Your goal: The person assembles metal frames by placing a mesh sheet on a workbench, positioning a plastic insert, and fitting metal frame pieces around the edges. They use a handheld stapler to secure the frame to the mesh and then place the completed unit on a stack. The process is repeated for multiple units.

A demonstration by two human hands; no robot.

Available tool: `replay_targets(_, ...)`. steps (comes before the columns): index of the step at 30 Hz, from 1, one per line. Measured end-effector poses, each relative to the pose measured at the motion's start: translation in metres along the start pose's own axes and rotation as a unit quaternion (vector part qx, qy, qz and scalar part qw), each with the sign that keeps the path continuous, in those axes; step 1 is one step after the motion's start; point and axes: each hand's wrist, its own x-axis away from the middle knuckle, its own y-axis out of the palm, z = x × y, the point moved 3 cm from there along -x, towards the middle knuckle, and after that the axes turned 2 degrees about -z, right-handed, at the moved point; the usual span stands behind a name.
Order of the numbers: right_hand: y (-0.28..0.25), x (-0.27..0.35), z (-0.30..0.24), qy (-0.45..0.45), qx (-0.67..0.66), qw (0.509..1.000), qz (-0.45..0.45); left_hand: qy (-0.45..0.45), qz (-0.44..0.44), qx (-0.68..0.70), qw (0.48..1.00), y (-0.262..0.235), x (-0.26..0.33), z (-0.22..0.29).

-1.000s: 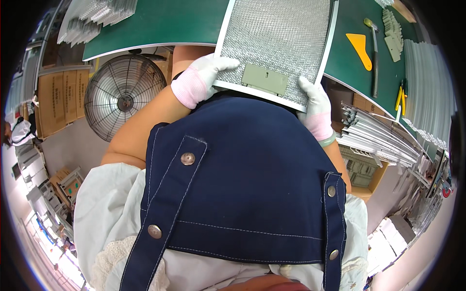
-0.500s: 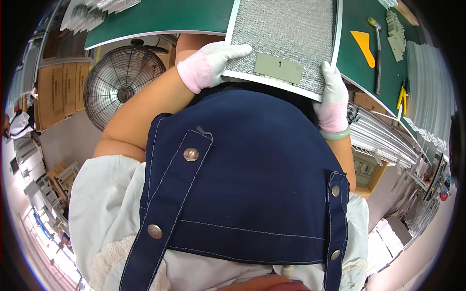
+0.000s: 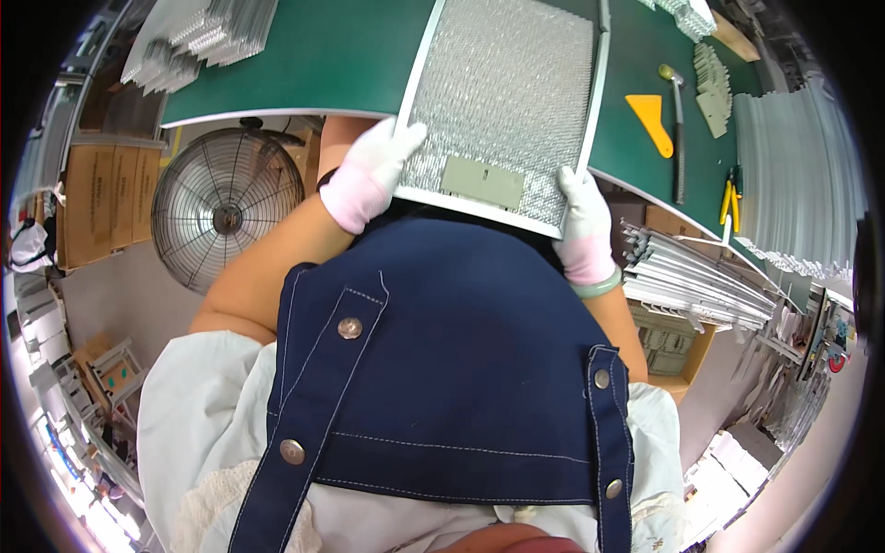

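A framed metal mesh panel (image 3: 502, 83), silvery with a pale rim, is held by its near end over the edge of a green work table (image 3: 313, 55). My left hand (image 3: 364, 175), in a white glove with a pink cuff, is closed on the left rim near the front corner, thumb on the mesh. On the opposite rim my right hand (image 3: 585, 226), gloved alike, grips near the other front corner with its thumb on top. Between them a grey-green plastic plate (image 3: 482, 182) with a small slot lies against the mesh at the front rim.
Right of the panel lie an orange scraper (image 3: 651, 120), a hammer (image 3: 678, 138) and yellow-handled pliers (image 3: 730, 198). Metal strips are stacked at far right (image 3: 797, 166) and far left (image 3: 221, 32). A floor fan (image 3: 227, 219) stands left, below table height.
The whole view has shifted, so table, fan and tools sit lower and further left in the picture. Both hands keep their grip on the panel.
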Motion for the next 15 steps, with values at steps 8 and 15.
replay_targets(8,-0.014,0.005,0.006,-0.015,0.124,0.992,-0.027,-0.041,-0.105,-0.099,0.989,-0.001,0.013,0.030)
replay_targets(15,0.017,0.021,-0.014,0.052,0.007,0.997,-0.055,0.009,-0.050,-0.184,0.982,0.010,0.013,0.069)
